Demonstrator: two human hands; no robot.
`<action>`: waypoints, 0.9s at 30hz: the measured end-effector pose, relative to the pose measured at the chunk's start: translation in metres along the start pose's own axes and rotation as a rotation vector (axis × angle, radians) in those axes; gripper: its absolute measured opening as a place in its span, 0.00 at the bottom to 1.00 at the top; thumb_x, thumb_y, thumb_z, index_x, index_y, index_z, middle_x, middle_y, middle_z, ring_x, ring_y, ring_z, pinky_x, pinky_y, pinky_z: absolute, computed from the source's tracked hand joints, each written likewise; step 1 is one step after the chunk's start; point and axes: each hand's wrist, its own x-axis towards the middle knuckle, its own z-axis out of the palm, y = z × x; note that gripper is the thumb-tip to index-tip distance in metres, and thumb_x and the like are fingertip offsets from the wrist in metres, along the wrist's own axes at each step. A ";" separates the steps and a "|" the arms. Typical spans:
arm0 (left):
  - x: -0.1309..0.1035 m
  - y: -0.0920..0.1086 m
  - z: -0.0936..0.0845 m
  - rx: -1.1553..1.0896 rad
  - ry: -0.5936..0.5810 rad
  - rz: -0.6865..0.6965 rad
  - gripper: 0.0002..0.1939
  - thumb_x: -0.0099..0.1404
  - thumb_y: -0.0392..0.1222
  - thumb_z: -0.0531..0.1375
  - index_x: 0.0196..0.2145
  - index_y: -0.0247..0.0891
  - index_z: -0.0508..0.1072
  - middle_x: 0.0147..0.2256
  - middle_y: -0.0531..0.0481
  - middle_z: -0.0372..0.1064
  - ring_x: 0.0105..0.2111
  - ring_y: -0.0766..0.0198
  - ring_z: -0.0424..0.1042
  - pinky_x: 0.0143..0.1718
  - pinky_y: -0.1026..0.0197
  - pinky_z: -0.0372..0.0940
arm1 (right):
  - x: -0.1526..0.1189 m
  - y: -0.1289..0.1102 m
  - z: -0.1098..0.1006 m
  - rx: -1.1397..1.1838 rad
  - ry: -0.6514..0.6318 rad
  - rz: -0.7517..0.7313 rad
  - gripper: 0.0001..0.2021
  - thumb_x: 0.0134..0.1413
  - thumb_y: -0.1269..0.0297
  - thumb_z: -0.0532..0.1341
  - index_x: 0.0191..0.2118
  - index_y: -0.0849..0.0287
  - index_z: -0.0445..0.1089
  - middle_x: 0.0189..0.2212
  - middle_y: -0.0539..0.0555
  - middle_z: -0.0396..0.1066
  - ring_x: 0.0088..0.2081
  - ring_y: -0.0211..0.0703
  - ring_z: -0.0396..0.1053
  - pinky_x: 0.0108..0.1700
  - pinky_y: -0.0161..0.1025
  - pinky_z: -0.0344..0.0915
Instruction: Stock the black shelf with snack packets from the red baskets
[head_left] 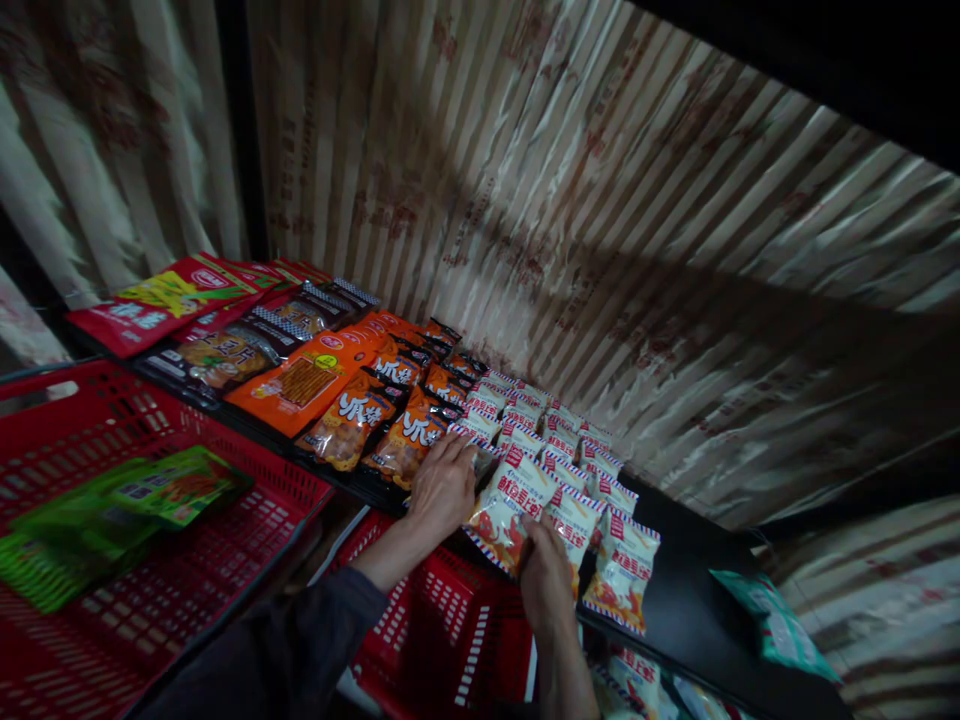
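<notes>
Several white snack bags (561, 435) with red and blue striped edges stand in rows on a black shelf (686, 560). My left hand (444, 487) is at the front left of these rows, its fingers curled over a white bag mostly hidden beneath it. My right hand (545, 570) grips the lower right edge of a front white snack bag (516, 500), thumb near its face. That bag tilts back against the ones behind. Another white snack bag (622, 568) leans at the right end of the front row.
Left along the shelf are orange-and-black snack bags (360, 412), orange stick packets (304, 380), dark packets (225, 350) and red packets (161, 300). A red basket (90, 400) holds green packets (127, 510). Another red basket (442, 640) is below my hands. A teal bag (776, 625) lies far right.
</notes>
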 end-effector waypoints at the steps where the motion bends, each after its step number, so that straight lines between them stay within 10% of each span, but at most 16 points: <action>1: 0.000 -0.002 0.002 0.011 -0.007 0.022 0.19 0.63 0.31 0.50 0.49 0.30 0.74 0.54 0.38 0.70 0.59 0.49 0.63 0.61 0.45 0.60 | -0.001 0.002 -0.002 0.011 -0.006 0.000 0.29 0.45 0.49 0.65 0.52 0.58 0.72 0.40 0.54 0.79 0.47 0.51 0.75 0.46 0.43 0.72; 17: 0.017 0.009 0.016 0.224 -0.021 0.118 0.18 0.65 0.36 0.53 0.50 0.32 0.74 0.55 0.33 0.68 0.63 0.43 0.57 0.60 0.39 0.58 | 0.011 0.021 -0.043 0.073 0.036 0.085 0.36 0.41 0.46 0.69 0.56 0.60 0.69 0.55 0.59 0.71 0.59 0.55 0.66 0.52 0.45 0.69; 27: 0.052 0.005 0.030 0.441 -0.275 0.170 0.21 0.62 0.37 0.56 0.53 0.31 0.71 0.56 0.31 0.67 0.61 0.43 0.60 0.62 0.40 0.50 | 0.003 -0.004 -0.035 -0.099 -0.172 -0.159 0.19 0.45 0.47 0.66 0.37 0.57 0.73 0.34 0.51 0.75 0.39 0.46 0.71 0.45 0.40 0.68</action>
